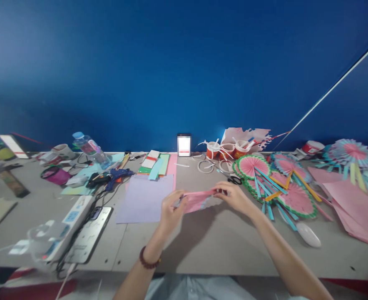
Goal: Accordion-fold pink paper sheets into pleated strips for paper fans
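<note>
A folded strip of pink paper (197,201) is stretched between my two hands above the grey table, with a little light blue showing along its lower right edge. My left hand (172,210) pinches its left end between thumb and fingers. At the other end, my right hand (232,195) grips the top right corner with its fingertips. A sheet of lilac paper (143,198) lies flat just left of my left hand. Black-handled scissors (234,180) rest beyond my right hand, and several pleated paper fans (254,168) in pink and green lie to its right.
A phone (92,233) and a power strip (73,223) with cables lie at the left, near a blue glue gun (117,178) and a water bottle (90,148). Rightward are a white mouse (309,234) and pink sheets (349,200). A blue wall (184,75) rises behind.
</note>
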Demonstrator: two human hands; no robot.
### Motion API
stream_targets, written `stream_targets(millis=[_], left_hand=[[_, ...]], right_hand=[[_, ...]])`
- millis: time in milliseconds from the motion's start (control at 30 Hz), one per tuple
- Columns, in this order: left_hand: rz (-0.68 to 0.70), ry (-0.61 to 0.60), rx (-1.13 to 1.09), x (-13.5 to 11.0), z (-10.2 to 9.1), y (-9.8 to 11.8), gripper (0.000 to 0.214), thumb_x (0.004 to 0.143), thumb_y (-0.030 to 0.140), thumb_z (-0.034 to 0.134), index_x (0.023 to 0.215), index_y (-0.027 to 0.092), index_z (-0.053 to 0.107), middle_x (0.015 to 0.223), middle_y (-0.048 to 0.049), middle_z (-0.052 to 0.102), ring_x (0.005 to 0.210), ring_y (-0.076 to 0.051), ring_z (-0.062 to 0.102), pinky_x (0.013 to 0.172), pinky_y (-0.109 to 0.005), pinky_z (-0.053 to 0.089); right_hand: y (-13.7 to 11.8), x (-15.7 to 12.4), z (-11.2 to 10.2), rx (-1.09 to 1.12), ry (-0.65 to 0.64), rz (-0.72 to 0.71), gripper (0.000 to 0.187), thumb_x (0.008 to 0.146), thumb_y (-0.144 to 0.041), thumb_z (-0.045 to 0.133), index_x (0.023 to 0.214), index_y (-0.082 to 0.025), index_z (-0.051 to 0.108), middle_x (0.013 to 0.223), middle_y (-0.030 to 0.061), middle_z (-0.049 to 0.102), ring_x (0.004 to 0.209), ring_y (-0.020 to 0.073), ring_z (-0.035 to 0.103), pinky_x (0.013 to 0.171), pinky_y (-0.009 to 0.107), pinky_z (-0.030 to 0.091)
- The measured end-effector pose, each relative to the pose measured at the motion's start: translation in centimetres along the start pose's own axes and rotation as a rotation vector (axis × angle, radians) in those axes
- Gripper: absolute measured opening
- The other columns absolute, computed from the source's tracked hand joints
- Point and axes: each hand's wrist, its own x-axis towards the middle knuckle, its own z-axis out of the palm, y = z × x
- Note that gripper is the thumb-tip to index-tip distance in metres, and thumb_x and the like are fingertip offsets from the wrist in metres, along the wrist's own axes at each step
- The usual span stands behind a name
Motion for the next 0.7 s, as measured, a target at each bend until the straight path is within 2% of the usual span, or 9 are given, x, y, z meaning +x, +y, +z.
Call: stream_targets(millis=[133,233,367,500,600,700], left_hand=[[0.023,-0.044,0.004,0.5,-0.6,-0.3,0.016,0.085,0.027,0.057,0.087,0.019,0.069,0.086,-0.0061,0.071,0.082,-0.018,0.065,0.074,-0.027,0.052],[0.095,-0.103,0.029,1.0,-1.1,-0.2,0.015,0.085,0.023,0.055,0.091,0.02,0.068,0.087,-0.0059,0.069,0.082,-0.017,0.063,0.075,-0.029,0.051],[0.283,-0.158,0.145,2.0,-1.6,-0.2,0.015,0.086,0.017,0.054,0.095,0.021,0.065,0.086,-0.0053,0.067,0.082,-0.017,0.06,0.076,-0.031,0.05],[0.508,-0.106,0.428,3.0,-1.5,-0.8,0.024,0.085,0.01,0.052,0.103,0.021,0.063,0.088,-0.0056,0.065,0.085,-0.018,0.058,0.077,-0.032,0.047],[0.686,-0.062,0.659,3.2,-1.0,-2.0,0.03,0.085,0.007,0.051,0.11,0.02,0.06,0.085,-0.0053,0.064,0.083,-0.018,0.057,0.075,-0.032,0.045],[0.784,-0.048,0.767,2.7,-0.1,-4.1,0.021,0.087,0.007,0.05,0.102,0.018,0.06,0.081,-0.0041,0.062,0.076,-0.016,0.057,0.073,-0.032,0.043]], right_hand=[[-0.6,0.0,-0.3,0.007,0.039,0.0,0.025,0.086,-0.041,0.055,0.086,-0.021,0.069,0.085,0.0054,0.068,0.071,0.0165,0.059,0.064,0.027,0.046],[-0.7,-0.1,-0.3,0.006,0.091,-0.009,0.026,0.086,-0.041,0.054,0.08,-0.02,0.068,0.08,0.0054,0.066,0.069,0.0163,0.058,0.061,0.027,0.046],[-0.7,-0.1,-0.1,-0.045,0.192,-0.043,0.026,0.088,-0.038,0.051,0.077,-0.021,0.068,0.082,0.0059,0.064,0.07,0.0165,0.06,0.06,0.027,0.047],[-0.4,0.1,0.4,-0.191,0.341,-0.137,0.025,0.091,-0.03,0.046,0.084,-0.022,0.068,0.089,0.0071,0.065,0.082,0.0181,0.062,0.075,0.03,0.05],[0.3,0.1,1.5,-0.34,0.397,-0.208,0.025,0.093,-0.022,0.042,0.094,-0.022,0.067,0.095,0.0082,0.066,0.09,0.0182,0.063,0.083,0.031,0.05],[2.0,-0.4,3.4,-0.466,0.385,-0.277,0.027,0.093,-0.017,0.041,0.103,-0.019,0.066,0.099,0.009,0.067,0.092,0.0179,0.063,0.084,0.03,0.051]])
